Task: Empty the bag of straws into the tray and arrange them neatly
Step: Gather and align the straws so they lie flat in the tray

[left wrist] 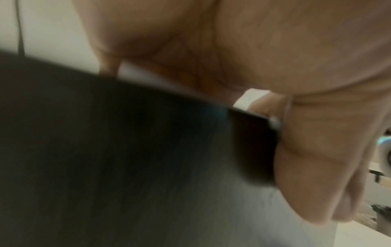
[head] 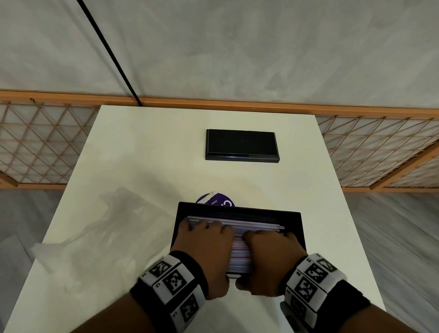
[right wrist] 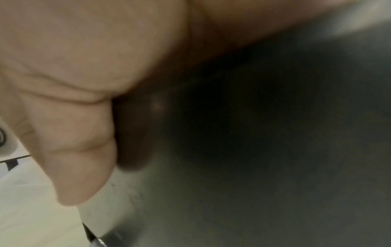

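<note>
Straws (head: 239, 251) lie packed in the black tray (head: 239, 210) at the table's (head: 144, 159) near end. Left hand (head: 202, 248) and right hand (head: 268, 259) press on them, fingers curled over, thumbs outside the near wall. Clear bag (head: 116, 223) lies left; purple label (head: 216, 200) behind the tray; black lid (head: 241, 145) farther back.
</note>
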The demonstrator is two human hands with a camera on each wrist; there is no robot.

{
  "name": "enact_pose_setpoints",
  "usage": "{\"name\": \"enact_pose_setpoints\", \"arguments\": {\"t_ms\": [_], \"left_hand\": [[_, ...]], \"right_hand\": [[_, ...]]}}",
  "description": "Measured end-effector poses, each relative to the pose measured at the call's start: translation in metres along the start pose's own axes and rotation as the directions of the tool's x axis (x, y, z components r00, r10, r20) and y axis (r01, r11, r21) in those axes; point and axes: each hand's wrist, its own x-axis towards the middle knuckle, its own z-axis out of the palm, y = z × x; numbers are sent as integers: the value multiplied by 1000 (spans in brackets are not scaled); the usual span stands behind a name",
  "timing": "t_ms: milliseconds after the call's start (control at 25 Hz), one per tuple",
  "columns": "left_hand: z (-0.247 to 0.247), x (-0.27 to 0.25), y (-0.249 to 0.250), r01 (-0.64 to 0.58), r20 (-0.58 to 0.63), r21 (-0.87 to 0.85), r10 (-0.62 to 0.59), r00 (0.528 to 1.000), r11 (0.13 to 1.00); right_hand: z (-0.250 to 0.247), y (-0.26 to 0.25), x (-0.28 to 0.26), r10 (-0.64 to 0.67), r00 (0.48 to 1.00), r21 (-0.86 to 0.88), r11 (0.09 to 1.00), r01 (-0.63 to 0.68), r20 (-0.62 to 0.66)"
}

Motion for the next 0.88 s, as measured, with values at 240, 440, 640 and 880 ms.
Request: {"name": "enact_pose_setpoints", "arguments": {"t_ms": [240, 440, 640, 880], "left_hand": [[11, 0, -2, 15, 26, -58, -14, 1000, 998], [6, 0, -3, -14, 9, -42, 14, 1000, 999], [7, 4, -2, -22, 7, -82, 23, 1000, 996], [9, 1, -3, -5, -9, -92, 5, 1000, 996]], "right_hand": [[1, 2, -1, 4, 1000, 16, 1000, -4, 2], [2, 2, 0, -3, 1000, 21, 1000, 3, -15], [2, 2, 1, -23, 1000, 41, 999, 24, -17], [4, 3, 0, -16, 999, 3, 1000, 16, -28]]}}
